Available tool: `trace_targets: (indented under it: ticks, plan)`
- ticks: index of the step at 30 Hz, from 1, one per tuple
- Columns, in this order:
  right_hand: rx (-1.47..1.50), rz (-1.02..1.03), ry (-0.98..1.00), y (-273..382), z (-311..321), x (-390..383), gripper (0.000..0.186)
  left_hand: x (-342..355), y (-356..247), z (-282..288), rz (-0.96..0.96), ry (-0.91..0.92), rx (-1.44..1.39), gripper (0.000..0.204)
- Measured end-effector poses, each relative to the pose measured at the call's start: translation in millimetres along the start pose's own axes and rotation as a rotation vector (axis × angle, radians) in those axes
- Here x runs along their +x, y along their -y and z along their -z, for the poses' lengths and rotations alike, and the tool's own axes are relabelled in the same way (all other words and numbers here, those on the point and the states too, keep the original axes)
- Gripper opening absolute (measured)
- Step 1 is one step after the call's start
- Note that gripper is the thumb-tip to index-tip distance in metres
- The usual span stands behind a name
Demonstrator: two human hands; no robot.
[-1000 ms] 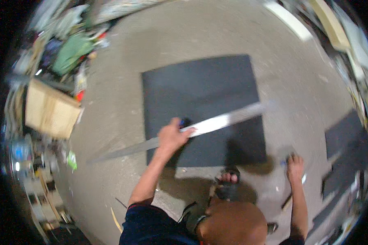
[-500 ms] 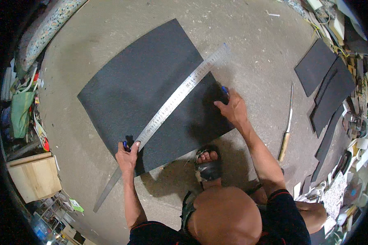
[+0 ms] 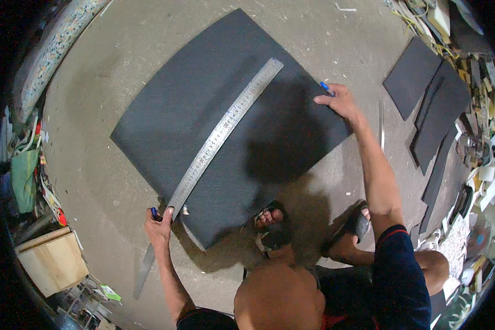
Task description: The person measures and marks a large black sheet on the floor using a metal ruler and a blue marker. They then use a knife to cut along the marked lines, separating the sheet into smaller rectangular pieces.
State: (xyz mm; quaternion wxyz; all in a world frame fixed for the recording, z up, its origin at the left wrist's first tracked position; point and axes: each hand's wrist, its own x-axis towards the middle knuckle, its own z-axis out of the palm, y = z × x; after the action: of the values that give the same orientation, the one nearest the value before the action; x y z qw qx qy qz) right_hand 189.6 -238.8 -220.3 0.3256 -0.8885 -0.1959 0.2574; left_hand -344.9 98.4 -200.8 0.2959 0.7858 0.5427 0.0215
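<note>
A large black sheet (image 3: 214, 82) with a dull, foam-like surface lies diagonally before me. Across it runs a long metal ruler (image 3: 224, 129), its near end pinched under the thumb of my left hand (image 3: 158, 228) at the sheet's lower-left edge. A small blue object (image 3: 154, 212) pokes out of that hand; its kind is unclear. Below the hand juts a grey tapering strip (image 3: 143, 269); whether it belongs to the ruler I cannot tell. My right hand (image 3: 344, 103) grips the sheet's right edge, thumb on top, with a blue pen (image 3: 327, 89) between its fingers.
On the floor at right lie several black cut pieces (image 3: 412, 77) and a thin blade (image 3: 381, 126), partly hidden by my right arm. Scraps pile along the right side. A wooden box (image 3: 52, 263) and a speckled foam roll (image 3: 58, 52) stand at left. My sandaled foot (image 3: 272, 225) is near the sheet.
The black sheet has shifted right and turned, with my right hand moving up and right at its edge. The ruler's far end, earlier beyond the sheet, now lies over it.
</note>
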Motion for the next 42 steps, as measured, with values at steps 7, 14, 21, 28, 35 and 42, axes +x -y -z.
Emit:
trace_targets:
  ticks: [7,14,21,28,35,42]
  plan:
    - [-0.08,-0.159,0.012,-21,28,5,0.04,34,-28,11,-0.197,-0.132,0.173,0.055]
    - [-0.366,0.312,-0.621,15,16,15,0.023,115,-69,3,-0.291,-0.167,0.254,0.057]
    - [0.008,0.151,-0.38,110,-12,43,0.021,176,-64,-19,-0.423,-0.236,0.231,0.057]
    - [-0.261,0.643,-0.419,97,-97,127,0.038,187,-62,-32,-0.476,-0.207,0.272,0.057]
    - [-0.471,0.702,-0.419,89,-127,153,0.048,188,-75,-37,-0.443,-0.262,0.297,0.056]
    - [-0.451,0.658,-0.396,91,-129,154,0.053,199,-68,-39,-0.353,-0.191,0.227,0.056]
